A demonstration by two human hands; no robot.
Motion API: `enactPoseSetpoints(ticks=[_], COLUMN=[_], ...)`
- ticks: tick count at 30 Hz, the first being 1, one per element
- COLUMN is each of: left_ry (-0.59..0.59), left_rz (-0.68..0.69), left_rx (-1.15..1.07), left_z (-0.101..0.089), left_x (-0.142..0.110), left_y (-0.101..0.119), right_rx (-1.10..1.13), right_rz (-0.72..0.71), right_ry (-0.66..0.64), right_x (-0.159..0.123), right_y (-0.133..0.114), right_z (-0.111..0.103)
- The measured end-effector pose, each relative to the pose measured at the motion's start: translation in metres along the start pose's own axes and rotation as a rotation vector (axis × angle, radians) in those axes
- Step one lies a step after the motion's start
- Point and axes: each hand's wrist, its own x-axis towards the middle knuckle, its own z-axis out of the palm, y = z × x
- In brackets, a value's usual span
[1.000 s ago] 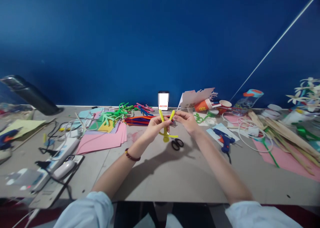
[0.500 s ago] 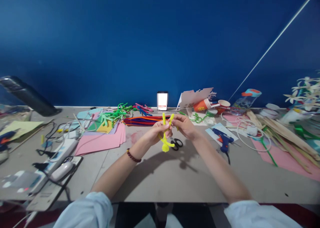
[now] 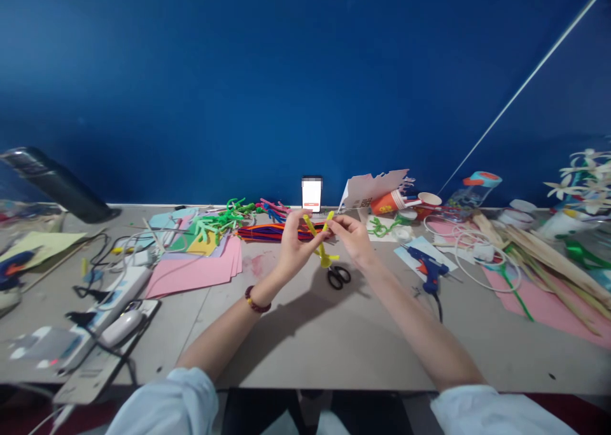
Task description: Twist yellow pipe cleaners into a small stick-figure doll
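Note:
A bent figure of fuzzy yellow pipe cleaner [image 3: 325,257] is held up above the table, its two upper ends pointing upward and its twisted lump hanging lowest. My left hand [image 3: 294,243] grips it from the left, the thumb stretched across the strands and the index finger bent near the left end. Between thumb and fingertips, my right hand [image 3: 352,236] pinches the upper right end. Black-handled scissors [image 3: 338,277] lie on the table just below the figure, their blades partly hidden.
Purple and orange pipe cleaners [image 3: 267,233] lie behind my hands, with a lit phone [image 3: 312,193] beyond. Pink paper [image 3: 195,275] and a power strip [image 3: 107,308] are to the left. A blue glue gun [image 3: 429,269] and paper cups [image 3: 387,202] are on the right.
The yellow figure has tilted and moved up and away from me. My left hand has turned and opened out around it, while the right still pinches the upper right end.

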Motion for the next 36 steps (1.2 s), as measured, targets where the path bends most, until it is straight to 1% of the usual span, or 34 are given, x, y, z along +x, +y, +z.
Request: enactPoseSetpoints(ticks=[3, 5, 7, 9, 11, 12, 15, 17, 19, 21, 24, 26, 29, 30, 32, 34, 36], left_ry=[-0.087, -0.101, -0.087, -0.073, -0.088, -0.125, -0.291, -0.376, -0.426, -0.473, -0.524, -0.551, -0.581, -0.578, -0.535, -0.475, -0.409], left_rz=[0.126, 0.141, 0.114, 0.054, -0.051, -0.123, -0.350, -0.454, -0.528, -0.589, -0.646, -0.678, -0.734, -0.752, -0.768, -0.735, -0.649], left_rx=[0.157, 0.180, 0.139, 0.037, -0.133, -0.236, -0.521, -0.651, -0.743, -0.808, -0.890, -0.933, -0.958, -0.952, -0.902, -0.788, -0.648], left_z=[-0.002, -0.002, 0.000, 0.002, 0.004, 0.004, 0.003, 0.001, -0.001, -0.002, -0.002, -0.001, -0.001, -0.001, -0.001, 0.000, 0.002], left_x=[-0.003, -0.003, -0.002, 0.000, 0.002, 0.003, 0.003, 0.002, 0.001, 0.001, -0.001, -0.001, -0.001, -0.001, 0.001, 0.002, 0.002], left_y=[0.000, -0.001, -0.003, -0.005, -0.006, -0.005, 0.000, 0.005, 0.009, 0.010, 0.008, 0.006, 0.004, 0.004, 0.004, 0.004, 0.003], right_rx=[-0.010, -0.024, -0.033, -0.050, -0.082, -0.100, -0.140, -0.153, -0.149, -0.133, -0.115, -0.103, -0.084, -0.083, -0.098, -0.122, -0.135], right_rz=[0.003, -0.008, -0.028, -0.065, -0.109, -0.127, -0.149, -0.161, -0.156, -0.112, -0.023, 0.005, 0.009, 0.010, 0.014, 0.015, 0.014], right_ry=[0.010, 0.008, -0.003, -0.027, -0.074, -0.107, -0.196, -0.232, -0.270, -0.330, -0.421, -0.443, -0.412, -0.390, -0.331, -0.257, -0.186], right_x=[-0.002, -0.002, -0.002, -0.002, -0.001, -0.001, -0.001, -0.001, -0.001, -0.001, 0.001, 0.002, 0.002, 0.002, 0.002, 0.001, 0.001], right_y=[-0.001, -0.002, -0.002, -0.004, -0.006, -0.008, -0.014, -0.019, -0.022, -0.024, -0.022, -0.020, -0.018, -0.018, -0.019, -0.020, -0.018], right_z=[0.001, 0.001, 0.000, -0.002, -0.004, -0.006, -0.011, -0.014, -0.018, -0.021, -0.024, -0.025, -0.023, -0.023, -0.020, -0.018, -0.015])
